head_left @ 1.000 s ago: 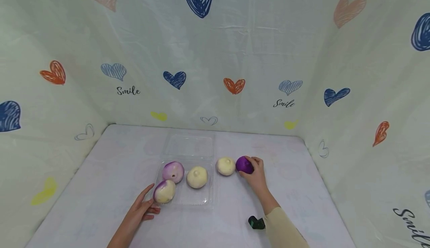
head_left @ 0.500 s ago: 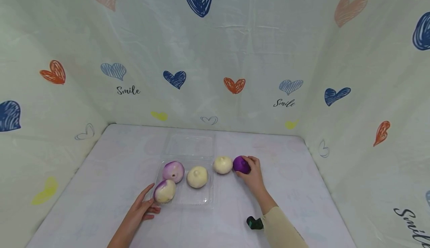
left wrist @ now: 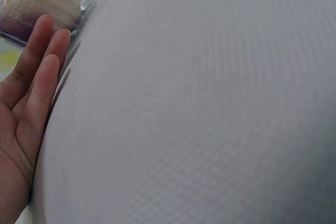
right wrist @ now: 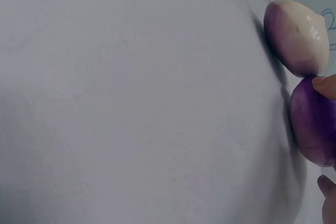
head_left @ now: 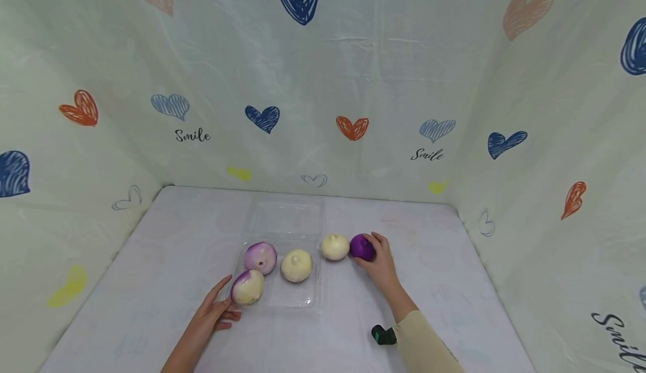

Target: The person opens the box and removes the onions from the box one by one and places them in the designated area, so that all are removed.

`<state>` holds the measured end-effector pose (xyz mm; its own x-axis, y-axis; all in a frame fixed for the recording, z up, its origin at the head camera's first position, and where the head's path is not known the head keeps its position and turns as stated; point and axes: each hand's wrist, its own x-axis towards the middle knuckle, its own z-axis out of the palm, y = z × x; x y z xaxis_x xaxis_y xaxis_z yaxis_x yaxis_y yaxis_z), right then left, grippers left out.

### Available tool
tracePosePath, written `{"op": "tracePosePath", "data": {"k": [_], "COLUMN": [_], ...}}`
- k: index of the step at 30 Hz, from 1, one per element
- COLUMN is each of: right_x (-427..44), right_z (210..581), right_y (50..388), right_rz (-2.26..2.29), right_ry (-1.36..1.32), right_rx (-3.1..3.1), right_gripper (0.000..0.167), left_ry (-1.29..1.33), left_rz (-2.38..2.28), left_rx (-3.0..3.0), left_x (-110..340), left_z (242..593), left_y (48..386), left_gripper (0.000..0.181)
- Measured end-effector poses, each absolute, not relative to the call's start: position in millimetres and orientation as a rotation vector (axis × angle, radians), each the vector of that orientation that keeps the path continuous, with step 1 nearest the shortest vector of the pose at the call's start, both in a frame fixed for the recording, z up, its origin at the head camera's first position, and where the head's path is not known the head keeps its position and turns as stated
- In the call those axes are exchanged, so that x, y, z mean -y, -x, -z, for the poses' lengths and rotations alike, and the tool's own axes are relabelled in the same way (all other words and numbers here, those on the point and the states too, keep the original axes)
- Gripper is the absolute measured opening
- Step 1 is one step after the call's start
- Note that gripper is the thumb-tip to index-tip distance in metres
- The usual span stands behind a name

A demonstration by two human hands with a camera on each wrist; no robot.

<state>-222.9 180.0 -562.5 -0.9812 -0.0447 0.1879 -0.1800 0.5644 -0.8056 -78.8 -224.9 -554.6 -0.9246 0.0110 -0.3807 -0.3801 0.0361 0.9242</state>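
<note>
An opened clear plastic box [head_left: 303, 301] holds three turnips: a pinkish-purple turnip [head_left: 260, 258], a cream-and-purple turnip [head_left: 247, 288] and a cream turnip [head_left: 296, 266]. Beside the box's left side lies my left hand [head_left: 208, 312]. Its fingers [left wrist: 38, 90] are extended in the left wrist view, near the cream-and-purple turnip. My right hand [head_left: 379, 263] grips a deep purple turnip [head_left: 360, 248] between thumb and fingers. That turnip touches another cream turnip [head_left: 335, 248] at the box's right edge; the wrist view shows its purple underside. The right palm is hidden from the wrist camera.
The box's clear lid [head_left: 285, 217] is folded back towards the rear wall. A small dark object [head_left: 383, 335] sits beside the right sleeve [head_left: 426, 342]. A heart-printed curtain [head_left: 323, 81] rises behind the white tabletop [head_left: 166, 238] and along both sides.
My right hand, the purple turnip and the cream turnip touching it have shifted a little left, towards the box, then halted. My left hand has stayed in place.
</note>
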Motion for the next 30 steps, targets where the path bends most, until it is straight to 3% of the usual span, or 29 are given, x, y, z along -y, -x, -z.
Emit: {"op": "tracePosePath", "data": {"k": [16,30], "right_x": [-142,-94], "right_z": [515,508], "right_y": [206,190], "right_rz": [-1.401,-1.519], "right_ry": [-0.469,-0.623], "right_rx": [2.517,2.544], "right_gripper": [0.063,0.061], "left_ry": [0.354,0.350], "left_rz": [-1.963,-1.970], "left_rx": [-2.050,-2.056], "left_x": [225,225], "left_z": [555,555], "left_y": [78,78], "left_gripper": [0.059,0.059]}}
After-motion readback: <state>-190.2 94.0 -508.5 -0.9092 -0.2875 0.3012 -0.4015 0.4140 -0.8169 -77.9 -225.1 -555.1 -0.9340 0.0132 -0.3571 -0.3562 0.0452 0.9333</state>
